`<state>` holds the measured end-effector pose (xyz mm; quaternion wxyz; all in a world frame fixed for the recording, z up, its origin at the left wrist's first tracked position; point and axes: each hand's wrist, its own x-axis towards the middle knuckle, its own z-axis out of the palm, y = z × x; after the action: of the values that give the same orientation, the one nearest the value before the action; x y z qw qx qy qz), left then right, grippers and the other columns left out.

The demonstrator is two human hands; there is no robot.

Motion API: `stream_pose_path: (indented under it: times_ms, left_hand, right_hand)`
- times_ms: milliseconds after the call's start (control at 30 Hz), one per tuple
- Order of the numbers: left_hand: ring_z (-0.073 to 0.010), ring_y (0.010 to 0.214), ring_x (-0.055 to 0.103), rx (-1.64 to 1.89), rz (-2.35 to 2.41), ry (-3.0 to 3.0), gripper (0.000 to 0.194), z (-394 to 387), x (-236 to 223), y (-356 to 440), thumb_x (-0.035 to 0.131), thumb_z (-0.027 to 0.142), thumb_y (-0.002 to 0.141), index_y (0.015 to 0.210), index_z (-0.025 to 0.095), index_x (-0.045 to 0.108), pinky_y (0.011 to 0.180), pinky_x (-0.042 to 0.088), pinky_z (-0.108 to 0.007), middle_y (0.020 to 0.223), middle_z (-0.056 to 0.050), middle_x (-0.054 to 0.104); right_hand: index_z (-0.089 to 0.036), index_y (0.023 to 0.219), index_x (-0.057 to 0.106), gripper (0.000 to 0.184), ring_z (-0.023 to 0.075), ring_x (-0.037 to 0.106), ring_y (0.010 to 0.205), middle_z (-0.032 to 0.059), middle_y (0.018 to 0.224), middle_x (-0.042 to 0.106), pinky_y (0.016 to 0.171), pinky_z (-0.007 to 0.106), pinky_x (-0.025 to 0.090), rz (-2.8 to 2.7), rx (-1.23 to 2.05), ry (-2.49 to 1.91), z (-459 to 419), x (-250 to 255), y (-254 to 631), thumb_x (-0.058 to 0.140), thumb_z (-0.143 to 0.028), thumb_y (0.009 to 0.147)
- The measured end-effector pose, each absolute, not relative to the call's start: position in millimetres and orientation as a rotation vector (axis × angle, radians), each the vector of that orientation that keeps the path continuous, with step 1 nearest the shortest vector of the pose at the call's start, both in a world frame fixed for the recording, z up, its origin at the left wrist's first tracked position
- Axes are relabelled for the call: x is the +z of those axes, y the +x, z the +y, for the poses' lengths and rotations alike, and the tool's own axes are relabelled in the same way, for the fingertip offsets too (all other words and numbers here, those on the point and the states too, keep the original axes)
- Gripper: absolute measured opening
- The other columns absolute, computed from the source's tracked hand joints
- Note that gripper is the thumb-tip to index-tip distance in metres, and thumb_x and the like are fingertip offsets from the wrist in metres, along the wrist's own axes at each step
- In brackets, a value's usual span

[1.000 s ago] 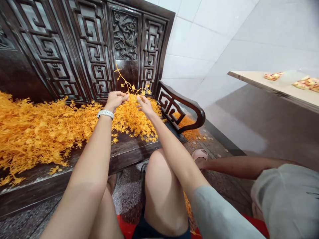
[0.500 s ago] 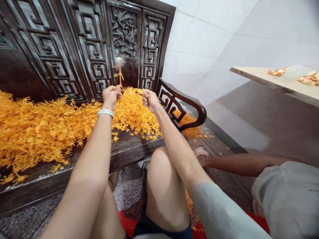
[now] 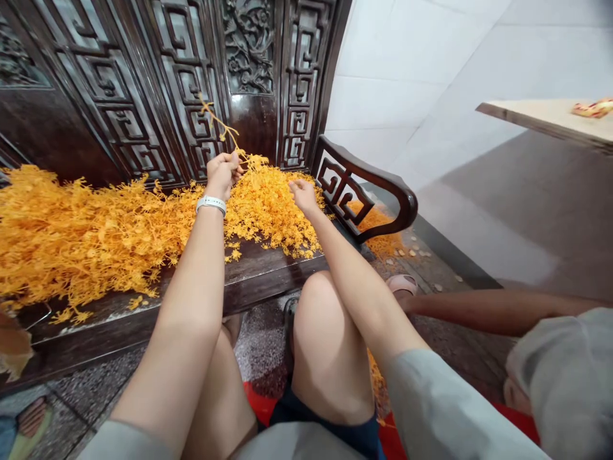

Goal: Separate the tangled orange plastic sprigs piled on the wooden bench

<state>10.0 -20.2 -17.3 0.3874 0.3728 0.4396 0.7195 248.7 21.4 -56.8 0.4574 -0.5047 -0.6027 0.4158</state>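
Note:
My left hand (image 3: 221, 176), with a pale watch on its wrist, pinches an orange branched plastic sprig (image 3: 224, 128). The sprig's bare stem points up and left, and its flowery end reaches right over the heap. My right hand (image 3: 304, 197) is apart from the left, over the right side of the orange sprig heap (image 3: 268, 214). Its fingers are drawn together; whatever they hold, if anything, does not show. A larger mass of orange sprigs (image 3: 96, 236) spreads to the left along the dark wooden bench (image 3: 268, 273).
The bench's carved armrest (image 3: 407, 207) stands at the right. Beyond it, more orange pieces (image 3: 380, 231) lie on the floor. A board (image 3: 531, 112) juts in at upper right. Another person's leg (image 3: 469, 312) is close on my right. A brown torn-edged piece (image 3: 13, 345) shows at far left.
My hands came apart, the right pulling rightward along the sprig, and now it is off it. The sprig stays in my left hand, tilted left. The view has swung slightly.

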Motion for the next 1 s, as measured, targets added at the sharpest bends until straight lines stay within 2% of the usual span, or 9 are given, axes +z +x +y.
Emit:
stream_pose_path:
  times_ms: [100,267,467,533,667,733,800,867,1000]
  left_hand:
    - [-0.0105,0.053,0.052,1.728,1.099,1.040,0.026,-23.6,-20.6,11.9,0.070,0.012,0.087,0.065,0.019,0.059,0.049,0.036,-0.025,0.068,-0.004,0.058]
    - [-0.0110,0.054,0.053,1.563,1.083,1.144,0.021,-31.5,-18.5,14.6,0.071,0.015,0.089,0.070,0.018,0.065,0.052,0.040,-0.024,0.065,-0.004,0.059]
    - [-0.0102,0.053,0.053,1.550,1.123,1.181,0.024,-32.2,-20.3,19.3,0.071,0.012,0.090,0.067,0.017,0.064,0.051,0.035,-0.023,0.064,-0.003,0.062]
    - [-0.0095,0.053,0.052,1.574,1.138,1.163,0.024,-29.4,-22.5,18.5,0.071,0.011,0.090,0.068,0.017,0.064,0.051,0.033,-0.023,0.065,-0.003,0.062]
    - [-0.0101,0.056,0.053,1.622,1.137,1.113,0.025,-24.5,-25.3,16.2,0.070,0.015,0.095,0.071,0.018,0.064,0.056,0.037,-0.025,0.069,-0.003,0.062]
    - [-0.0101,0.055,0.052,1.632,1.124,1.087,0.025,-23.5,-26.0,16.2,0.069,0.017,0.097,0.072,0.018,0.064,0.057,0.038,-0.027,0.071,-0.003,0.063]
    - [-0.0099,0.054,0.050,1.622,1.102,1.083,0.026,-22.9,-27.3,17.2,0.068,0.018,0.098,0.073,0.019,0.063,0.056,0.039,-0.027,0.071,-0.003,0.063]
    - [-0.0092,0.052,0.050,1.617,1.088,1.082,0.026,-21.7,-29.6,18.4,0.066,0.017,0.098,0.072,0.018,0.063,0.054,0.038,-0.026,0.070,-0.003,0.064]
    - [-0.0073,0.047,0.050,1.736,1.175,0.911,0.027,-17.8,-37.0,17.2,0.067,0.021,0.098,0.072,0.019,0.059,0.047,0.035,-0.020,0.064,-0.001,0.064]
  right_hand:
    - [-0.018,0.093,0.068,0.030,0.0129,0.054,0.066,0.0059,0.089,0.066,0.056,0.024,0.041,-1.496,1.072,-1.123,11.5,-41.5,238.5,0.054,-0.042,0.105]
    - [-0.020,0.104,0.068,0.036,0.0112,0.059,0.066,0.0070,0.097,0.073,0.052,0.022,0.045,-1.558,1.352,-0.926,-4.2,-29.3,219.5,0.068,-0.055,0.100]
    - [-0.019,0.095,0.065,0.024,0.0082,0.058,0.065,0.0014,0.087,0.064,0.054,0.020,0.044,-1.589,1.359,-0.832,-12.1,-25.7,211.5,0.072,-0.042,0.100]
    - [-0.019,0.099,0.065,0.022,0.0087,0.058,0.068,0.0005,0.084,0.063,0.058,0.021,0.047,-1.566,1.389,-0.809,-15.3,-20.9,210.0,0.078,-0.036,0.096]
    - [-0.019,0.114,0.064,0.038,0.0119,0.064,0.081,0.0045,0.099,0.068,0.065,0.022,0.053,-1.532,1.429,-0.765,-22.1,-13.2,206.0,0.083,-0.042,0.091]
    - [-0.018,0.121,0.062,0.046,0.0136,0.065,0.086,0.0055,0.102,0.069,0.066,0.023,0.053,-1.562,1.389,-0.754,-23.1,-13.7,203.7,0.086,-0.038,0.088]
    - [-0.016,0.119,0.062,0.043,0.0135,0.065,0.083,0.0044,0.096,0.069,0.067,0.024,0.052,-1.589,1.312,-0.762,-20.3,-17.4,201.6,0.087,-0.026,0.085]
    - [-0.015,0.111,0.063,0.033,0.0121,0.063,0.077,0.0025,0.089,0.067,0.068,0.026,0.052,-1.594,1.234,-0.773,-14.0,-22.6,200.3,0.083,-0.014,0.085]
    - [-0.018,0.104,0.061,0.027,0.0129,0.062,0.069,-0.0011,0.078,0.065,0.068,0.029,0.053,-1.553,1.074,-0.795,-0.8,-27.2,202.4,0.074,-0.006,0.084]
